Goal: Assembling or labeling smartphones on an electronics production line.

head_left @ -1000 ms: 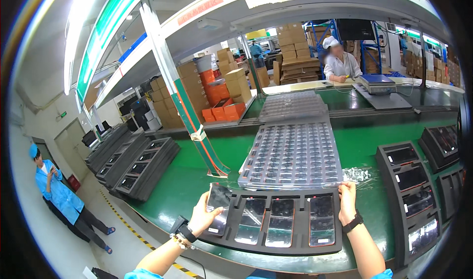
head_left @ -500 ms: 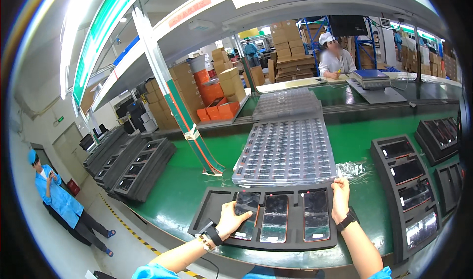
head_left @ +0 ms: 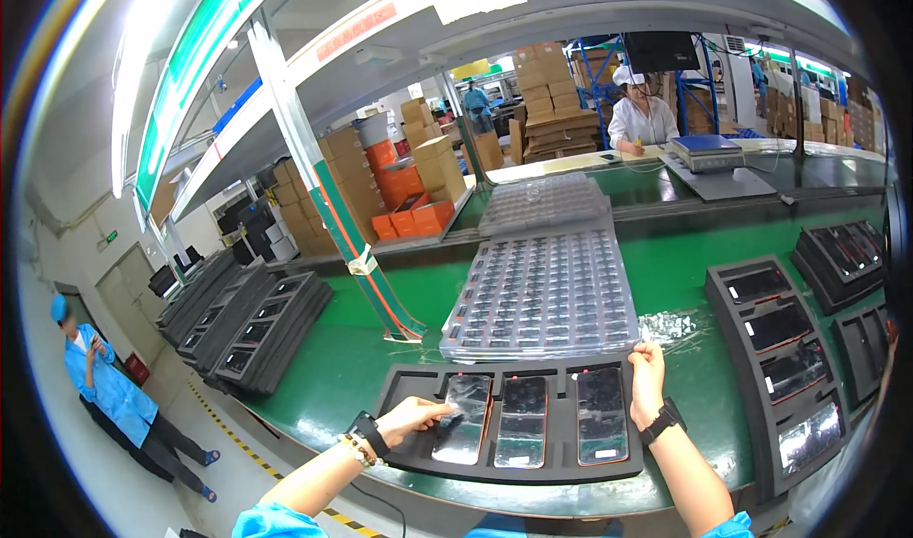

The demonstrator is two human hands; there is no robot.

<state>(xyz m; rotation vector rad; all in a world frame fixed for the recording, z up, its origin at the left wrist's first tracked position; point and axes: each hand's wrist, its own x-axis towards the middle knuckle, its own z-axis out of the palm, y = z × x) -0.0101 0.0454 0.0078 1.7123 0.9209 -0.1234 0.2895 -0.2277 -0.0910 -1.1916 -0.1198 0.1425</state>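
A black foam tray (head_left: 561, 371) lies in front of me with three dark-screened phones in its slots; its leftmost slot is bare. My left hand (head_left: 411, 422) reaches over that slot, fingertips pinched together against the screen of the left phone (head_left: 463, 433). Whatever they grip there is too small to tell. The middle phone (head_left: 522, 424) and the right phone (head_left: 601, 419) lie flat, untouched. Beyond the tray's right end, my right hand (head_left: 648, 386) is closed in a pinch beside the near right corner of a clear plastic blister tray (head_left: 542, 296); its contents cannot be made out.
More foam trays with phones stand to the right (head_left: 782, 367) and in stacks (head_left: 271, 334) at left. A post (head_left: 357, 243) rises from the green bench (head_left: 685, 281). Across it, a person in white sits near a scale (head_left: 706, 153). Another person in blue stands at left.
My left hand has slid left across the left phone, its fingers coming off the middle of the screen into a pinch. My right hand keeps its pinch by the blister tray. The view shifted slightly.
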